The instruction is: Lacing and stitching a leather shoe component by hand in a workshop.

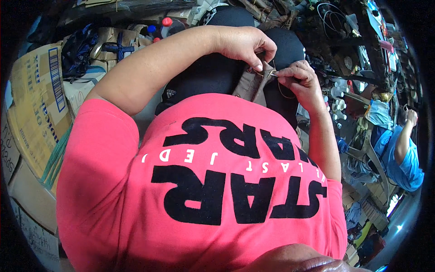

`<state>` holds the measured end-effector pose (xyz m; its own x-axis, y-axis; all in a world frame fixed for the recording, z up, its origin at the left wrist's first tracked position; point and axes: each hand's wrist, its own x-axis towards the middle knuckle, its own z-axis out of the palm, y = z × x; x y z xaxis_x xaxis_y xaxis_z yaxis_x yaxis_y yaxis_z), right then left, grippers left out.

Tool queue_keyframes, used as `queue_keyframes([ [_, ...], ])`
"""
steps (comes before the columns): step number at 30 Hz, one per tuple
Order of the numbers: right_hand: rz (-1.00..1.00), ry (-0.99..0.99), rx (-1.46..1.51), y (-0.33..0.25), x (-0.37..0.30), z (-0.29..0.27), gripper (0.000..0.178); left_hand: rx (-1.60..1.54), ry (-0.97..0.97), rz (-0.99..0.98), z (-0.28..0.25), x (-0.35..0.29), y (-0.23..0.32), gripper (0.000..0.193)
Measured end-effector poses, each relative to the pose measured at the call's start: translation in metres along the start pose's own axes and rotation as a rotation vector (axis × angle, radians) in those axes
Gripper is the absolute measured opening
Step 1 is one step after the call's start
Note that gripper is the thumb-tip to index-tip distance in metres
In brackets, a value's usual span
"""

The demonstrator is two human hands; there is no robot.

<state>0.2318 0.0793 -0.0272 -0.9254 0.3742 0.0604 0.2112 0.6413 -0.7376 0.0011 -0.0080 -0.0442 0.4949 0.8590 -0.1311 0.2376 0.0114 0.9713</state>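
My left hand (247, 44) comes in from the left with thumb and forefinger pinched on the top edge of a brown strip-like piece of leather or cloth (248, 85). The piece lies folded between my knees, over dark trousers. From the right, my right hand (302, 82) closes its fingertips on a thin, shiny needle (273, 74), whose tip is at the brown piece's edge. A fine brown thread (282, 93) loops below my right fingers. The needle's far end is hidden in my grip.
Cardboard boxes (38, 99) are stacked at the left, near a dark bag (80, 51). A bottle with a red cap (168, 25) stands beyond my left forearm. Small white bottles (339, 105) crowd the right. Further right, a person in blue (401, 154) sits near a chair (374, 156).
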Motion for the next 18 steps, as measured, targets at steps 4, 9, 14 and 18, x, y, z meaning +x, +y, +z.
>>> queue_keyframes([
  [4, 0.001, 0.086, -0.066, -0.003, 0.000, 0.015, 0.012, 0.067, 0.056, 0.074, 0.004, 0.002, -0.007, 0.022],
  [9, -0.010, 0.161, -0.156, -0.020, -0.007, 0.020, 0.015, 0.355, 0.267, 0.023, 0.006, -0.010, 0.013, 0.034],
  [14, -0.100, 0.226, -0.307, -0.029, -0.023, 0.024, 0.023, 0.626, 0.532, 0.274, 0.023, -0.048, 0.010, 0.034],
  [18, -0.076, 0.197, -0.278, -0.021, -0.030, 0.023, 0.027, 0.466, 0.630, 0.157, 0.035, -0.064, 0.035, 0.024],
])
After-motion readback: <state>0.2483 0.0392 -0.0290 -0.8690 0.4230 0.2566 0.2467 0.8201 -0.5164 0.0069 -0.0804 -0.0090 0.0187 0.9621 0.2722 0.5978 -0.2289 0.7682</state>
